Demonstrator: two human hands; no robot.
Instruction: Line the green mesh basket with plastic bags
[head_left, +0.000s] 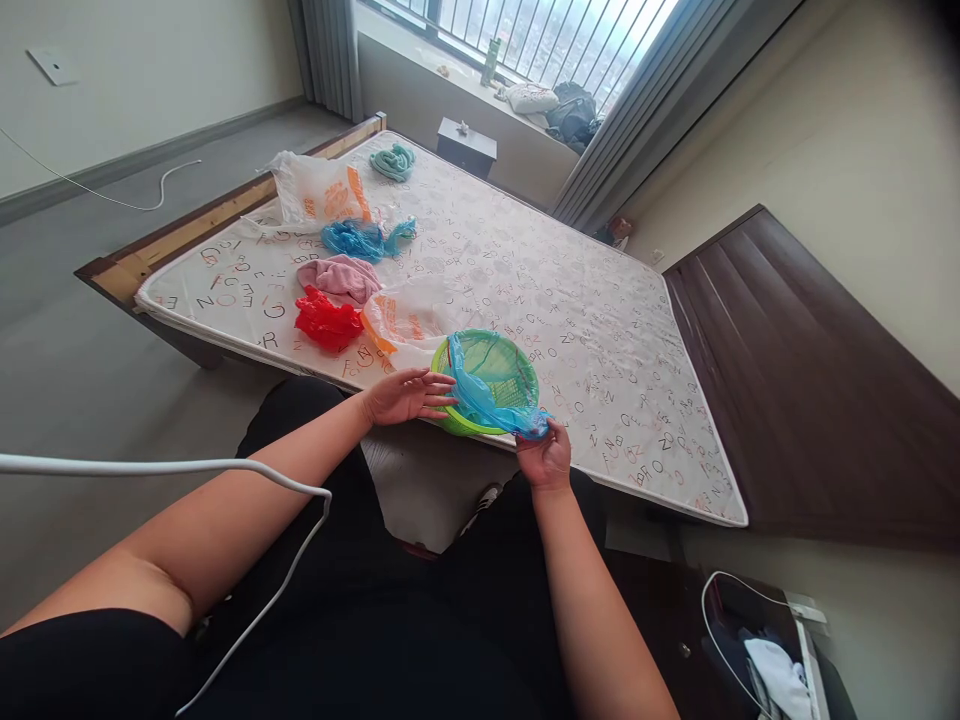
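A green plastic basket (495, 362) sits on the near edge of the mattress (570, 300). A blue plastic bag (480, 395) is draped inside it and over its rim. My right hand (546, 458) pinches the bag's edge at the basket's front right. My left hand (405, 395) lies with fingers spread against the basket's left rim, touching the blue bag there. A white and orange plastic bag (401, 320) lies just behind the basket.
On the mattress lie a red bag (326, 320), a pink cloth (339, 277), another blue bag (360, 238), a second white and orange bag (319, 190) and a teal cloth (394, 160). A white cable (187, 468) crosses my left arm. A dark headboard (810, 390) stands on the right.
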